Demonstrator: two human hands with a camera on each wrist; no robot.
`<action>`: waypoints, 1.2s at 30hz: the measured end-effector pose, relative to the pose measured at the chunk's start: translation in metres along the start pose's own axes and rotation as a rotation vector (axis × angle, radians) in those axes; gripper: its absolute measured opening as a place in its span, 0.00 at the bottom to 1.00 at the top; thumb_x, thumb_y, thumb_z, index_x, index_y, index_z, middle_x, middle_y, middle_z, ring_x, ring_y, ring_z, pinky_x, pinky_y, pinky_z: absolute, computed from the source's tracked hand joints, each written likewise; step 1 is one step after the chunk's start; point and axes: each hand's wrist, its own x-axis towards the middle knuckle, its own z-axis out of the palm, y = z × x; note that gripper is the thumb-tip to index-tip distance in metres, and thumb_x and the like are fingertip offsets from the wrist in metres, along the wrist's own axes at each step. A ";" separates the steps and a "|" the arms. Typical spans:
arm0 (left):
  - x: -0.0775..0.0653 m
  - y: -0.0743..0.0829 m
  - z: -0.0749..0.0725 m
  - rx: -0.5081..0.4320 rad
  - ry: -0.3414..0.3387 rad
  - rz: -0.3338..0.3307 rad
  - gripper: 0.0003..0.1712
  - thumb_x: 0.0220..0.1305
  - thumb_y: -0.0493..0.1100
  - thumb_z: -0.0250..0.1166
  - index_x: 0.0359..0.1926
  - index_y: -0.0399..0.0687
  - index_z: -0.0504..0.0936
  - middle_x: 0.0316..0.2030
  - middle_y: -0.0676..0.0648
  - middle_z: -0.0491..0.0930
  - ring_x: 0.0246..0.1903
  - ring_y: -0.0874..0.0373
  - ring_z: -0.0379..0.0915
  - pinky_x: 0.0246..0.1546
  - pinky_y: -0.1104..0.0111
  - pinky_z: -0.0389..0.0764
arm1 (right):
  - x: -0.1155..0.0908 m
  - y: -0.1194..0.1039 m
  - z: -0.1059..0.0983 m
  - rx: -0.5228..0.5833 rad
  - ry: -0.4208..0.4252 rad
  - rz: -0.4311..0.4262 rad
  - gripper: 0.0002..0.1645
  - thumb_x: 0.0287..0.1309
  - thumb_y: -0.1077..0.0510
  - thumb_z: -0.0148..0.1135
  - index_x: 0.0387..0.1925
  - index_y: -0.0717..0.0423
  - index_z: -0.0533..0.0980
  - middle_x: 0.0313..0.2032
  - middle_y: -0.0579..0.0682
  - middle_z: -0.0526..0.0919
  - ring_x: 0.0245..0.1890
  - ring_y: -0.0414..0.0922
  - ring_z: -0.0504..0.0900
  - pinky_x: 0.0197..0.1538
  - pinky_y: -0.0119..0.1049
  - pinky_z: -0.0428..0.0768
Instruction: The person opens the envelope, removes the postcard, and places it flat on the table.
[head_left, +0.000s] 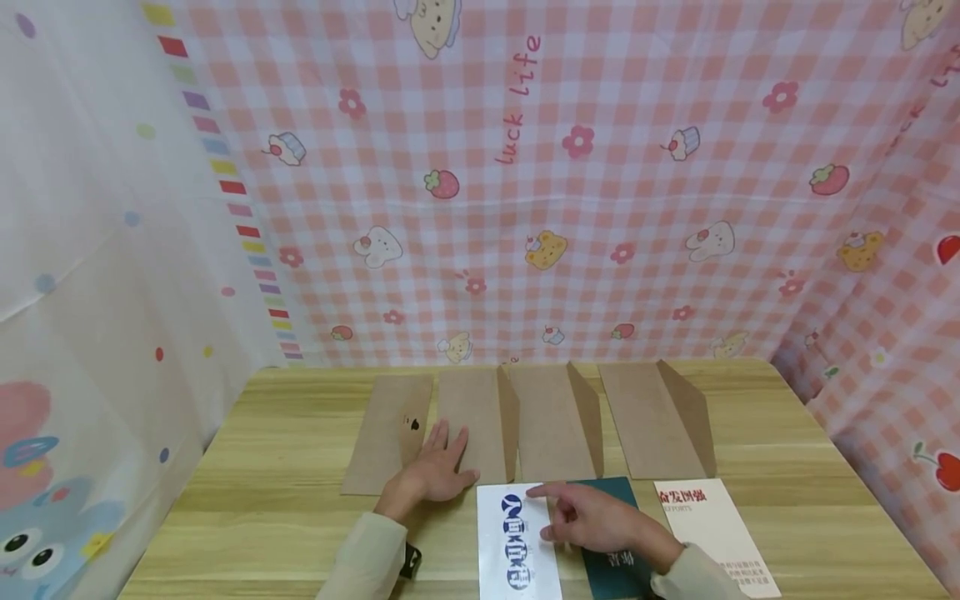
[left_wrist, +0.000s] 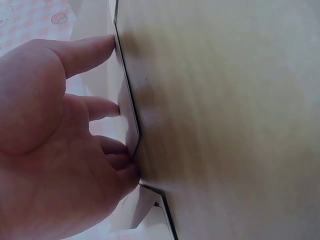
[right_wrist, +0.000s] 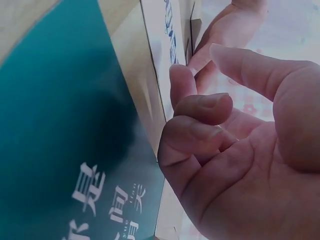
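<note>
Several brown kraft envelopes lie in a row. My left hand point(head_left: 435, 473), fingers spread, rests its fingertips on the second envelope point(head_left: 472, 400) and beside the first envelope point(head_left: 378, 433), whose flap is folded over. In the left wrist view the fingertips point(left_wrist: 105, 47) touch the paper near its edge. My right hand point(head_left: 592, 517) points its index finger over the top of a white card point(head_left: 495, 542) with blue lettering; contact there is unclear. Its other fingers are curled around nothing. Below that hand lies a dark green card point(head_left: 618, 496) with white characters, partly covered.
The third envelope point(head_left: 551, 433) and fourth envelope point(head_left: 645, 425) have their flaps opened to the right. A cream card point(head_left: 712, 529) with red characters lies at the right. Patterned cloth point(head_left: 570, 208) hangs behind the wooden table point(head_left: 255, 483) and at both sides.
</note>
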 end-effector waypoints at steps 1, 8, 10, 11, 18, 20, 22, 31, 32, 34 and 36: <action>0.000 0.000 0.000 -0.001 0.003 0.001 0.42 0.72 0.54 0.56 0.76 0.37 0.54 0.76 0.28 0.39 0.77 0.38 0.31 0.75 0.47 0.43 | 0.000 -0.001 0.000 0.002 0.001 0.005 0.31 0.63 0.54 0.66 0.66 0.56 0.71 0.23 0.43 0.74 0.22 0.37 0.71 0.26 0.28 0.68; 0.000 0.000 0.000 -0.028 0.025 -0.010 0.41 0.72 0.54 0.57 0.76 0.37 0.55 0.76 0.29 0.40 0.77 0.38 0.32 0.74 0.46 0.43 | 0.004 -0.002 -0.003 0.018 0.004 0.006 0.32 0.63 0.53 0.66 0.66 0.56 0.71 0.23 0.44 0.75 0.22 0.38 0.72 0.26 0.28 0.69; -0.001 0.001 0.000 -0.033 0.029 -0.013 0.41 0.72 0.55 0.57 0.76 0.37 0.56 0.76 0.29 0.40 0.77 0.38 0.32 0.74 0.46 0.43 | 0.006 -0.002 -0.004 0.022 0.004 -0.003 0.32 0.63 0.53 0.66 0.66 0.56 0.70 0.23 0.44 0.75 0.22 0.38 0.72 0.26 0.28 0.70; -0.001 0.001 0.000 -0.035 0.031 -0.014 0.41 0.72 0.55 0.57 0.76 0.37 0.55 0.76 0.29 0.40 0.77 0.38 0.32 0.74 0.46 0.44 | 0.006 -0.002 -0.005 0.020 0.004 -0.008 0.32 0.63 0.53 0.66 0.66 0.56 0.70 0.23 0.44 0.75 0.22 0.37 0.72 0.26 0.28 0.70; -0.005 0.001 -0.002 -0.117 0.065 -0.002 0.42 0.71 0.53 0.58 0.77 0.40 0.53 0.77 0.31 0.37 0.77 0.38 0.32 0.73 0.45 0.47 | 0.011 -0.004 -0.009 -0.020 0.006 -0.039 0.30 0.65 0.53 0.65 0.65 0.59 0.71 0.23 0.41 0.73 0.22 0.35 0.70 0.27 0.27 0.70; -0.008 0.001 -0.004 -0.144 0.073 0.003 0.42 0.71 0.53 0.58 0.78 0.43 0.51 0.77 0.32 0.36 0.77 0.38 0.32 0.73 0.44 0.47 | 0.012 -0.005 -0.010 -0.017 0.006 -0.041 0.30 0.65 0.53 0.64 0.65 0.59 0.71 0.23 0.42 0.74 0.22 0.35 0.70 0.26 0.27 0.70; -0.010 -0.001 -0.006 -0.166 0.086 0.019 0.42 0.72 0.53 0.58 0.78 0.45 0.51 0.77 0.32 0.36 0.76 0.37 0.33 0.72 0.42 0.48 | 0.012 -0.007 -0.011 -0.017 0.008 -0.056 0.30 0.65 0.54 0.64 0.65 0.61 0.71 0.24 0.42 0.75 0.22 0.35 0.70 0.26 0.27 0.69; -0.022 -0.008 -0.022 -0.198 0.172 0.128 0.39 0.74 0.49 0.56 0.78 0.43 0.51 0.76 0.33 0.46 0.76 0.37 0.39 0.71 0.41 0.49 | 0.021 -0.012 -0.012 -0.009 0.025 -0.063 0.29 0.66 0.56 0.62 0.65 0.61 0.70 0.30 0.48 0.83 0.24 0.37 0.73 0.27 0.29 0.71; -0.022 -0.009 -0.023 -0.198 0.184 0.132 0.39 0.74 0.49 0.56 0.78 0.43 0.51 0.76 0.33 0.47 0.76 0.36 0.40 0.71 0.42 0.50 | 0.023 -0.012 -0.012 -0.009 0.026 -0.063 0.28 0.66 0.57 0.62 0.65 0.61 0.70 0.31 0.49 0.83 0.24 0.38 0.73 0.27 0.29 0.72; -0.023 -0.012 -0.026 -0.195 0.208 0.132 0.39 0.74 0.49 0.56 0.78 0.44 0.52 0.76 0.32 0.48 0.75 0.36 0.42 0.71 0.41 0.52 | 0.026 -0.013 -0.012 -0.015 0.028 -0.070 0.28 0.66 0.58 0.62 0.65 0.62 0.70 0.32 0.49 0.84 0.25 0.38 0.74 0.28 0.29 0.73; -0.025 -0.014 -0.028 -0.201 0.232 0.133 0.38 0.74 0.49 0.57 0.78 0.45 0.53 0.75 0.31 0.48 0.74 0.35 0.45 0.70 0.41 0.54 | 0.028 -0.015 -0.012 -0.016 0.030 -0.079 0.28 0.66 0.59 0.62 0.65 0.62 0.70 0.32 0.50 0.84 0.26 0.39 0.75 0.29 0.30 0.73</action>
